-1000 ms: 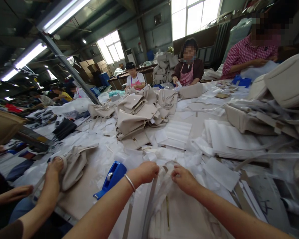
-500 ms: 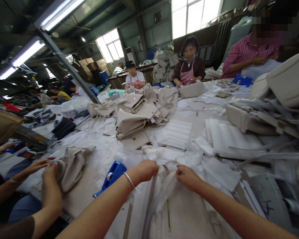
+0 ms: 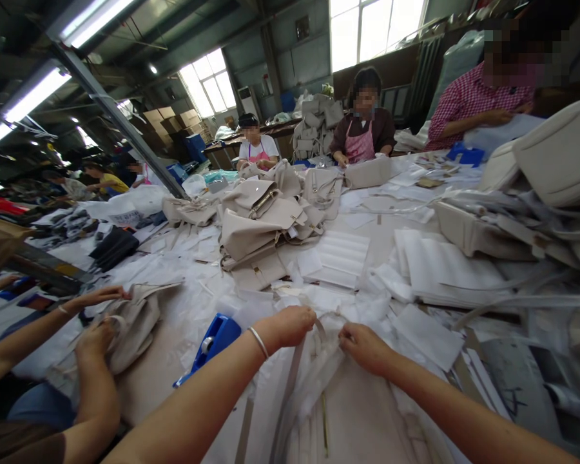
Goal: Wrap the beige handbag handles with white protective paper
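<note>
My left hand (image 3: 290,326) and my right hand (image 3: 365,348) are side by side at the near middle of the table, both closed with fingers curled down. Between them they pinch a beige strap wrapped in thin clear plastic (image 3: 319,367), which runs back toward me over a pale bag (image 3: 362,419) lying flat in front of me. A silver bangle sits on my left wrist. A blue tape dispenser (image 3: 212,341) lies just left of my left forearm.
A co-worker's two hands (image 3: 96,335) handle a beige bag (image 3: 130,322) at the near left. A heap of beige bags (image 3: 261,219) fills mid-table, with white foam sheets (image 3: 343,258) and paper scattered around. Cream bags (image 3: 555,154) are stacked at the right. Several people work at the far side.
My hands have stayed on the wrapped strap, shifting slightly. The co-worker at left brought a second hand onto the beige bag. The view has drifted a little.
</note>
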`<state>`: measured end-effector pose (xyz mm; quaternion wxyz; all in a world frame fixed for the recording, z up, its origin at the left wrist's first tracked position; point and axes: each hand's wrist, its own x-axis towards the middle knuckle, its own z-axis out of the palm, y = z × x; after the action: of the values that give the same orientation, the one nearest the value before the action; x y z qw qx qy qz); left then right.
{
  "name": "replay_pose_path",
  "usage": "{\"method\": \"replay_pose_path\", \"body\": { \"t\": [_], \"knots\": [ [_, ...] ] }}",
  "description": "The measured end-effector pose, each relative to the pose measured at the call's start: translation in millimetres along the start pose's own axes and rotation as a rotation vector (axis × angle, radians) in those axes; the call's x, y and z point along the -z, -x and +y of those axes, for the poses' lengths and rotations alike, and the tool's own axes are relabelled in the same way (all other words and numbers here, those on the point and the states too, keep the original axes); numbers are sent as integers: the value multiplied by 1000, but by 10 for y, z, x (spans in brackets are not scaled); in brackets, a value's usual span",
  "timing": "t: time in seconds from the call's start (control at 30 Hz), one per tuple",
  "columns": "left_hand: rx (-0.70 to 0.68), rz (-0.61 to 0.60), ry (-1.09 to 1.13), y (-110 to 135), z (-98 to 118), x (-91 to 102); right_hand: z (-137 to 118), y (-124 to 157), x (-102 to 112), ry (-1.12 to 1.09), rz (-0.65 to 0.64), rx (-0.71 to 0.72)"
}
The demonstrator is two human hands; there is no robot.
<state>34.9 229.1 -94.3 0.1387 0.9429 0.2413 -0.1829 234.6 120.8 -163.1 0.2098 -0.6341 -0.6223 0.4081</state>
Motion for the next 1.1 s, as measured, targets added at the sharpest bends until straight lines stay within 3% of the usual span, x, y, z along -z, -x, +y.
{"method": "replay_pose_path", "body": {
  "t": [0.3,0.57,0.9,1.1],
  "knots": [
    [72,-24,79,-196,-87,-162,-162,115,-55,159,8,-23],
    [102,-71,178,-406,-140,-297,-58,-3,-144,137,-12,-53],
    [62,-125,232,-543,-26,-447,107,-263,39,219,-21,-173],
    [61,-159,181,-662,120,-568,119,-307,2,340,-125,-172]
  ]
}}
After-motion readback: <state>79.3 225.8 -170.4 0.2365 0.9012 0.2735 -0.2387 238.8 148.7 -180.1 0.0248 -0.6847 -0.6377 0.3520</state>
